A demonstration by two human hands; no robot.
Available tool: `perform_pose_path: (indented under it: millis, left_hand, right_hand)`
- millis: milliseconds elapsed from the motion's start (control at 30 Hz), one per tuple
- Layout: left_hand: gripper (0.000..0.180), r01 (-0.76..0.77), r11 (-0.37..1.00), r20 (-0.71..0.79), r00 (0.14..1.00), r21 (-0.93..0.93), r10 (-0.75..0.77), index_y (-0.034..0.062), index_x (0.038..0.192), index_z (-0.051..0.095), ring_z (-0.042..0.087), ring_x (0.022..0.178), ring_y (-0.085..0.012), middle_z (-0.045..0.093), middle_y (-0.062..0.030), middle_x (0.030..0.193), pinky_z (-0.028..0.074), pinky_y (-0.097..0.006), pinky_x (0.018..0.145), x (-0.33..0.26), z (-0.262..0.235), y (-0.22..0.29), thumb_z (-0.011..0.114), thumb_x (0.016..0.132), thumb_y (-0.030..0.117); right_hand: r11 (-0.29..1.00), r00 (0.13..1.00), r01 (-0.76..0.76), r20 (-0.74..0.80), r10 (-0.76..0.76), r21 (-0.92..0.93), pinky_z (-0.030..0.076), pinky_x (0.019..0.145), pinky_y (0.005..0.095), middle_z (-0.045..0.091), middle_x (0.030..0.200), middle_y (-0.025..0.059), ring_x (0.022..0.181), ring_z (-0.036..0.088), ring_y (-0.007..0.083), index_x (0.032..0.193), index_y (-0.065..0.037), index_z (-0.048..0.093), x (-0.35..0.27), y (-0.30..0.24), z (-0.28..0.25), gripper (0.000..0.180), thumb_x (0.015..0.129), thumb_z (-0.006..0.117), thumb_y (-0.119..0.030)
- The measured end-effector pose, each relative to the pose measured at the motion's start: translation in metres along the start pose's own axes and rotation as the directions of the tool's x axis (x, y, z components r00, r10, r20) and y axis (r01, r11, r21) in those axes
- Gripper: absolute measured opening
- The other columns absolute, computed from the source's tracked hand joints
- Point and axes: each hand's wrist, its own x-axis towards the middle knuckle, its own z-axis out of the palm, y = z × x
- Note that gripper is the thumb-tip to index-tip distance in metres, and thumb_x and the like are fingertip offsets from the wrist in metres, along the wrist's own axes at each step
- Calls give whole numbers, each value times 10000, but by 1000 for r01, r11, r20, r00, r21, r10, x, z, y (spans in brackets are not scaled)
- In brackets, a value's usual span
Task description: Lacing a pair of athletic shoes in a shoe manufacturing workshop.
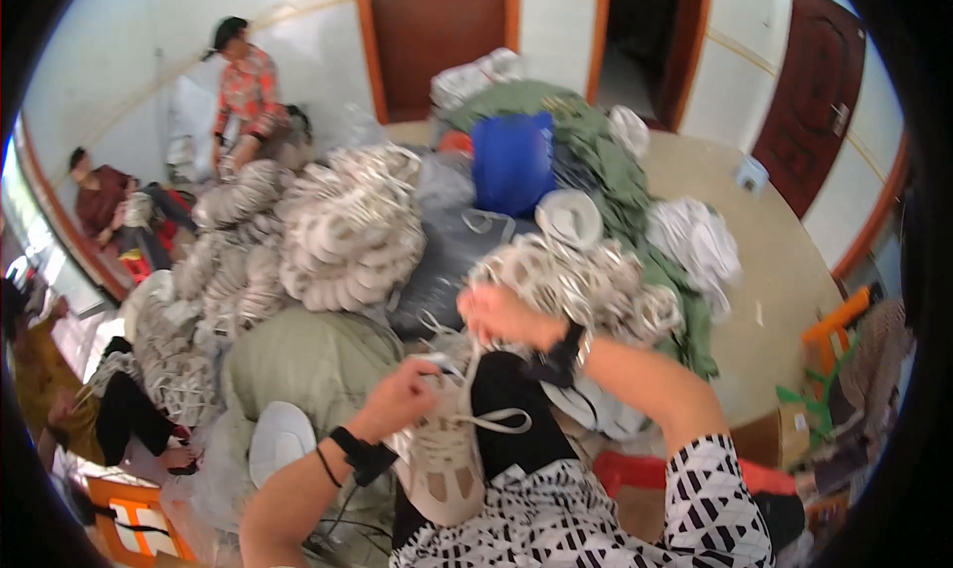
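A beige lace-up shoe (440,474) lies on my lap, its toe toward me. My left hand (402,399) is closed on the upper end of the shoe near its tongue. Above it, my right hand (501,315) is raised with its fingers pinched on a pale shoelace (473,359), which runs down to the shoe. A loose loop of lace hangs out to the shoe's right side. Cream laces cross over the shoe's front in several rows. Each of my wrists wears a black band with a small device.
Bundled beige shoe uppers (352,235) are heaped ahead, with another pile (566,275) beyond my right hand. A blue bag (512,164) and green cloth (620,211) lie behind. A pale green sack (308,369) bulges at left. Several people sit along the left side.
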Motion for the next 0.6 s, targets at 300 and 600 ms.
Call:
perform_pose_path:
  millis: [300, 600]
  left_hand:
    - [328, 187, 905, 108, 982, -381, -157, 77, 1167, 504, 565, 677, -81, 621, -5, 823, 456, -230, 563, -2, -14, -15, 613, 864, 140]
    - [287, 95, 932, -30, 993, -350, -113, 23, 1122, 488, 508, 632, -44, 609, 2, 767, 402, -207, 536, 12, -13, -22, 614, 885, 125]
  right_hand:
    - [937, 864, -268, 374, 336, -222, 428, 448, 203, 603, 710, 18, 459, 529, 68, 1027, -40, 603, -47, 5, 42, 239, 981, 440, -208]
    - [949, 857, -251, 413, 309, -190, 425, 438, 211, 617, 713, 43, 473, 539, 71, 1023, -38, 534, -27, 16, 41, 186, 896, 613, -150]
